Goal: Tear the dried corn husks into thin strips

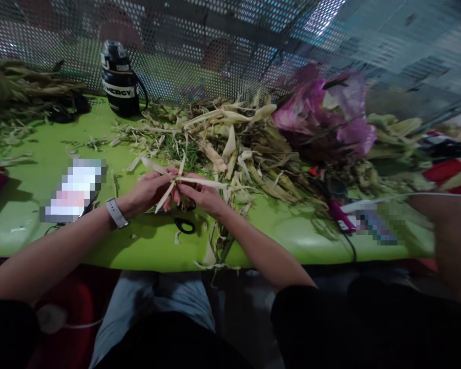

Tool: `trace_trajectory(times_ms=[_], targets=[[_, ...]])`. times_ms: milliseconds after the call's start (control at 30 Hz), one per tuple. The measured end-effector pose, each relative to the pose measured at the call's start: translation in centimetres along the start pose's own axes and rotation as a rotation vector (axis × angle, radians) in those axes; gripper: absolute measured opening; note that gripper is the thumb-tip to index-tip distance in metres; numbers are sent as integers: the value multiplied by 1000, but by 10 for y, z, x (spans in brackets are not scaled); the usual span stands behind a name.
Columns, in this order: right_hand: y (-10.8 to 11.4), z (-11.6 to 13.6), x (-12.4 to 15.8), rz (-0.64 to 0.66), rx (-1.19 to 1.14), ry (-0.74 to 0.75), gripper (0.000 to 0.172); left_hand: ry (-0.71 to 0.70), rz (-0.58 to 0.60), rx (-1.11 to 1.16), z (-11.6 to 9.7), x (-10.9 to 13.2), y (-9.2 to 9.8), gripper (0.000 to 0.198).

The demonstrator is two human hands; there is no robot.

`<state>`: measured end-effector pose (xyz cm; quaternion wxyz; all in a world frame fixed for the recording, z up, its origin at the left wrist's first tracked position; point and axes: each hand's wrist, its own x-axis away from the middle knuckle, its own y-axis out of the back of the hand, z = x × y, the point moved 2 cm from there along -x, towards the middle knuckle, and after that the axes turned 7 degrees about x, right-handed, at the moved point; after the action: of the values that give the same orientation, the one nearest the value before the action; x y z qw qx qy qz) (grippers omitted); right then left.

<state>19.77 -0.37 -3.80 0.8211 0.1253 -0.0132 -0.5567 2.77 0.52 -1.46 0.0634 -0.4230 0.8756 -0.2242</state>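
Pale strips of dried corn husk [205, 181] cross one another between my two hands. My left hand [150, 189], below a wristwatch with a light band [116, 212], pinches the strips where they meet. My right hand [204, 195] has thumb and fingers closed on the strips from the other side. One strip points up, one right and one down to the left. Just beneath the hands a black scissor handle [185, 225] shows on the green tabletop [146, 243]; the rest of the scissors is hidden. The fingertips behind the strips are partly covered.
A heap of dry husks [253, 148] lies beyond my hands. Behind it stand a dark jug [121, 84] and a pink plastic bag [322, 113]. A blurred phone [75, 189] lies to the left. At right, another person's arm [451, 225] reaches over the table. A perforated metal panel [176, 46] borders the back.
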Motion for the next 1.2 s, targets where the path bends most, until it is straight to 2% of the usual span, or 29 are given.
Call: trace_trajectory(times_ms=[133,233,433,533,600,700,767,833,967,1100,1200], targets=[[0,2,1,85,16,-75,31,27,-8,26,3,0,3,25],[-2,8,1,148,0,-60,30,-7,-52,111,4,-1,4,20],[-3,5,1,91,-107,-100,28,45,-110,193,-1,-1,5,13],[0,-2,-3,21,-237,-171,25,7,-246,169,-3,-3,10,22],[2,-6,-7,-49,-308,-186,22,-129,-394,95,-2,-5,17,29],[5,-10,-11,-84,-223,-112,21,-464,-545,-172,-3,-6,27,29],[7,-10,-11,-121,-39,-32,24,-615,-524,-381,-5,-6,30,25],[9,-9,-10,-214,163,64,25,-708,-484,-563,-8,-4,30,33],[12,0,-4,-377,444,267,25,-772,-422,-750,-16,3,21,31],[13,5,0,-455,574,395,26,-763,-424,-842,-19,9,11,27],[12,5,1,-504,642,483,24,-720,-374,-882,-18,9,6,25]])
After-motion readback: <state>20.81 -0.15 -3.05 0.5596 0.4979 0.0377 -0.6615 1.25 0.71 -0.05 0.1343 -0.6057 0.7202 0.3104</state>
